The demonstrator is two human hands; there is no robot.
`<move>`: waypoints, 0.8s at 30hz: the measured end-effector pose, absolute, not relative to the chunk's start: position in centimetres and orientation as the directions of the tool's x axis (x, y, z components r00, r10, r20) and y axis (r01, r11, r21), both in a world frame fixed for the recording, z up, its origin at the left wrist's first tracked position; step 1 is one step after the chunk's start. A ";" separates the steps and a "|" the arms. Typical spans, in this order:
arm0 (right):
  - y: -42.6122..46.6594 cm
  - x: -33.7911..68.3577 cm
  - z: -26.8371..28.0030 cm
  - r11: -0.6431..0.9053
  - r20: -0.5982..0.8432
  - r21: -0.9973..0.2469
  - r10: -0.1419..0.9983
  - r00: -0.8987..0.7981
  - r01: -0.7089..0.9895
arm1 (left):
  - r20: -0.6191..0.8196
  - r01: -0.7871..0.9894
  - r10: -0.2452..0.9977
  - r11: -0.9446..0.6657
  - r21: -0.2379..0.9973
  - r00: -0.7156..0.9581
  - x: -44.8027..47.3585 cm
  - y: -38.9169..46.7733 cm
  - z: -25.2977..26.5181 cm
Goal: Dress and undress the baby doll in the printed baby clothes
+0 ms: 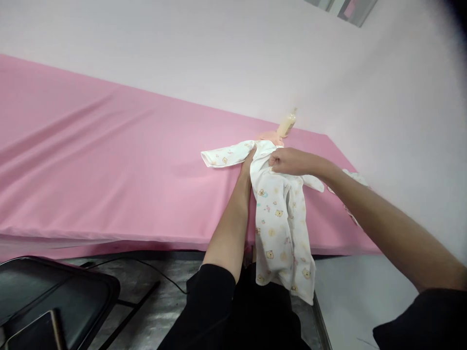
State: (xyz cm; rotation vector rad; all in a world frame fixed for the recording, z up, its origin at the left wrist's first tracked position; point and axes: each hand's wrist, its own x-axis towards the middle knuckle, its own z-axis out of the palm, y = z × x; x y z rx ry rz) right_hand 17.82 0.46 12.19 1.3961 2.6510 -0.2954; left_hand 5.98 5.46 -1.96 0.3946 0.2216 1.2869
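Note:
A white long-sleeved baby onesie printed with small bears is draped over the front edge of the pink-covered table, its lower part hanging down. One sleeve stretches out to the left; the other shows beneath my right forearm. My right hand is closed, fingers curled against the upper front of the onesie. At the left shoulder is my left hand, its fingers hidden behind the cloth. A peach-coloured rounded object, possibly a doll's head, shows just beyond the collar.
Behind the collar stands a pale yellow pump bottle. Another printed white cloth lies at the right end of the pink table cover. A black chair with a phone on it is at lower left, near a dark cable.

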 end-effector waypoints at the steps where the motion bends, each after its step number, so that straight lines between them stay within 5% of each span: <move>1: 0.8 17.9 12.5 0.529 -0.244 -0.126 0.803 -0.543 0.839 | 0.078 -0.881 0.955 0.230 0.414 0.286 6.0 5.4 -2.0; 7: 2.2 17.5 13.4 0.483 -0.340 -0.143 0.796 -0.501 0.864 | 0.021 -0.839 0.970 0.200 0.506 0.244 5.8 5.6 -2.1; 17: 3.0 16.4 14.2 0.482 -0.548 -0.125 0.695 -0.466 0.867 | 0.028 -0.858 0.969 0.203 0.472 0.245 5.8 5.2 -1.7; 21: 2.7 16.1 13.8 0.513 -0.520 -0.117 0.698 -0.492 0.851 | 0.025 -0.859 0.970 0.202 0.470 0.241 5.8 5.5 -2.0; 24: 2.5 16.4 12.8 0.630 -0.373 -0.062 0.705 -0.603 0.774 | 0.043 -0.859 0.958 0.233 0.456 0.282 5.8 6.0 -2.3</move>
